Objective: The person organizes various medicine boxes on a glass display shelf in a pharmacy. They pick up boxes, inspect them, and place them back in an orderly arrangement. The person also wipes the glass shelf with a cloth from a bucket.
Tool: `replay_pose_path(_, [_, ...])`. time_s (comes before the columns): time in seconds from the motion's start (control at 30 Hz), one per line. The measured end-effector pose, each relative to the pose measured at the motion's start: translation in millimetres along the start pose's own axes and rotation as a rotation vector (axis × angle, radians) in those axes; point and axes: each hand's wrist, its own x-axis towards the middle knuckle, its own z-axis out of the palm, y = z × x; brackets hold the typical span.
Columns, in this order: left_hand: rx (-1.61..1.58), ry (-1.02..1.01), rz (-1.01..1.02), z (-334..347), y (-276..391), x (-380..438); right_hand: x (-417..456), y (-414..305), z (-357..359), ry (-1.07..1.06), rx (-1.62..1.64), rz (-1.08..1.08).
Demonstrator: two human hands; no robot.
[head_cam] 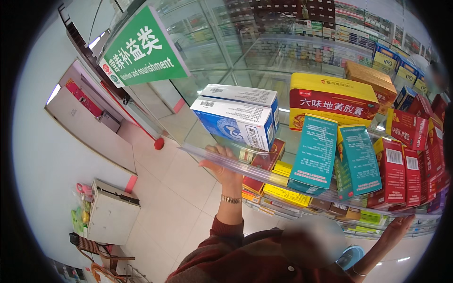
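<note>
My left hand, with a gold-coloured band at the wrist, grips the front edge of a glass shelf near its left corner. Just above its fingers stand two white-and-blue medicine boxes. My right hand is at the same shelf's front edge on the far right, its fingers partly hidden. Between the hands, two teal boxes lean at the edge. Behind them is a large yellow-and-red capsule box. Several red boxes crowd the right side.
A green sign stands at the shelf's upper left. Lower shelves hold more boxes, including a yellow box. Gold box and blue boxes stand behind. A white cabinet and a chair are at lower left; a blue basin is low right.
</note>
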Motion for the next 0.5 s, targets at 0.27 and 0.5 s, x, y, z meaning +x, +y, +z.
replay_pose_path(0.27, [0.198,0.032,0.073,10.1,7.2,-3.8,9.8,12.1,-33.6,-0.120,0.083,-0.004])
replay_pose_path(0.5, [0.223,0.001,-0.003,5.6,15.4,-4.9,-2.1,13.7,-11.4,0.047,-0.033,-0.038])
